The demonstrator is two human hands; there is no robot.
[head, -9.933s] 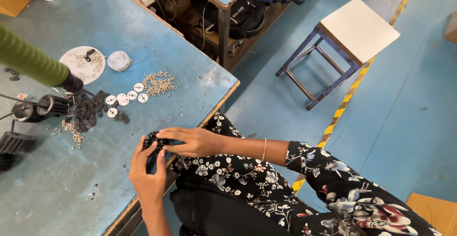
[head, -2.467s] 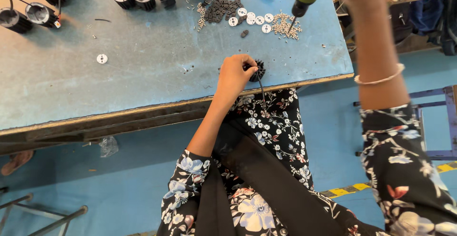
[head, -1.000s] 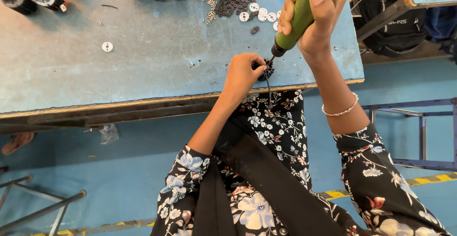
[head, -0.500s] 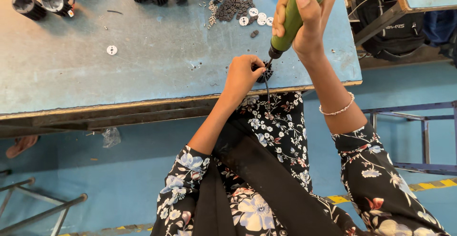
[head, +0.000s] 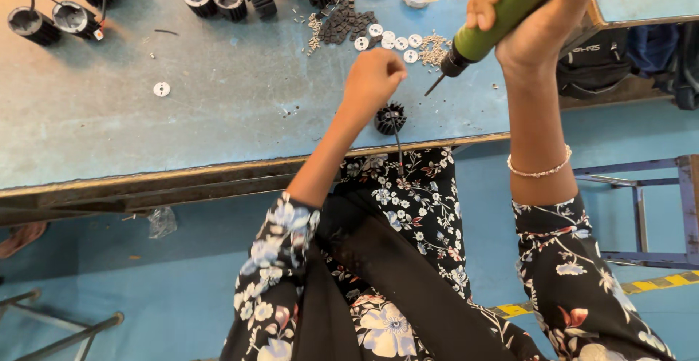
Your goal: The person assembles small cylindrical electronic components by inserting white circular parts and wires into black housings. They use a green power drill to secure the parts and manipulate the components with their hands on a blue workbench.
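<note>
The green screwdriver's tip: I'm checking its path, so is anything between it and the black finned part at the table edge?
Nothing visible. The green screwdriver, in the right hand, hangs above and right of the black finned part. The left hand sits at the part's far-left side, off that line.

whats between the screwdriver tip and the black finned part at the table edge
Bare blue tabletop only, in the head view: screwdriver tip is lifted clear of the black finned part.

Black finned heat sink (head: 390,118) at table edge, green screwdriver (head: 502,8) raised.
</note>
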